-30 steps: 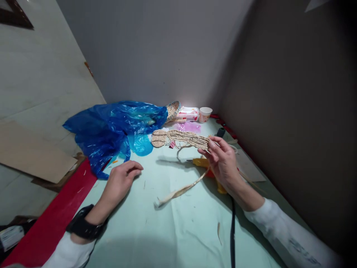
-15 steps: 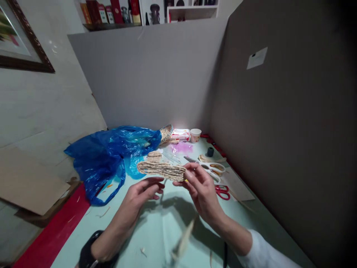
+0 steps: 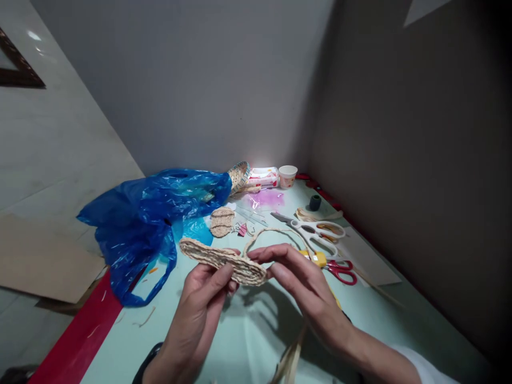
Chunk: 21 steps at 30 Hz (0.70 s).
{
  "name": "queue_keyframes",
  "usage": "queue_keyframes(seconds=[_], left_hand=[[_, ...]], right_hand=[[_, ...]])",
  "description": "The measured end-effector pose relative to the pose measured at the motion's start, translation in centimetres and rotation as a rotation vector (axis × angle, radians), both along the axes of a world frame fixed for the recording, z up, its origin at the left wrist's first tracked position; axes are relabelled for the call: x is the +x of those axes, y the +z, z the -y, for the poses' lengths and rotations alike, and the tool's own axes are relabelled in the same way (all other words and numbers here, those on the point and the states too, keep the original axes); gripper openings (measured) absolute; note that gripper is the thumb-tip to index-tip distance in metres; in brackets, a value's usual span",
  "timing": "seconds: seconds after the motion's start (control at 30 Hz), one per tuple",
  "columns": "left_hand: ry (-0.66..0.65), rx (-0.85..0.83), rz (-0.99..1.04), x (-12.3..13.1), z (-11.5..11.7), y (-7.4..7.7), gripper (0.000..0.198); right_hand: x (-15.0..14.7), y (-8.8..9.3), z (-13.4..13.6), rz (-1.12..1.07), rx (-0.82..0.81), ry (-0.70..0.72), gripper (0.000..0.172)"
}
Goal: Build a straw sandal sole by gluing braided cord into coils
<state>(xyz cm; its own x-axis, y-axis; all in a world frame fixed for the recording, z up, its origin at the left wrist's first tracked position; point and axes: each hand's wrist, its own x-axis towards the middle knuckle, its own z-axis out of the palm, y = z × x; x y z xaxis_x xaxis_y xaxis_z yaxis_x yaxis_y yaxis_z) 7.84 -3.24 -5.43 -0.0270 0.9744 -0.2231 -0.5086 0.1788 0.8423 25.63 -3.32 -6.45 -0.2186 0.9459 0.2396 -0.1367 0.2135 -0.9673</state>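
A long, narrow coil of straw braid, with layers side by side and dark lines between them, is held up over the table in the head view. My left hand is closed on its middle, thumb on the near side. My right hand is at its right end, thumb against the tip and fingertips along the far edge, where a loose braid cord arches up and right behind that hand. Long pale straw strands hang below my right hand. A small rounded woven straw piece lies beyond the coil.
A blue plastic bag covers the left back, beside a small woven basket. White-handled scissors, red-handled scissors and a yellow-cased tool lie at right. A paper cup and dark thread spool stand behind.
My left hand has come up and taken hold of the coil's middle. My right hand has shifted right to its end. The coil is lower and tilted, and the camera looks further down.
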Motion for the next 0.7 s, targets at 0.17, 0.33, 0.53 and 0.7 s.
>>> queue_keyframes(seconds=[0.17,0.33,0.53,0.7], left_hand=[[-0.002,-0.031,-0.095,-0.7,0.2,0.0,0.036],[-0.056,0.060,-0.264,-1.2,0.1,-0.2,0.028],[-0.031,0.043,-0.382,-2.0,-0.5,-0.9,0.024],[0.006,-0.062,-0.367,-2.7,-1.1,-2.1,0.035]], right_hand=[[2.0,0.1,-2.5,0.150,0.032,-0.142,0.019],[6.4,0.6,-4.9,0.441,0.203,-0.371,0.013],[11.1,0.6,-4.9,0.935,0.180,-0.362,0.031],[11.4,1.5,-3.1,1.182,0.058,-0.255,0.030]])
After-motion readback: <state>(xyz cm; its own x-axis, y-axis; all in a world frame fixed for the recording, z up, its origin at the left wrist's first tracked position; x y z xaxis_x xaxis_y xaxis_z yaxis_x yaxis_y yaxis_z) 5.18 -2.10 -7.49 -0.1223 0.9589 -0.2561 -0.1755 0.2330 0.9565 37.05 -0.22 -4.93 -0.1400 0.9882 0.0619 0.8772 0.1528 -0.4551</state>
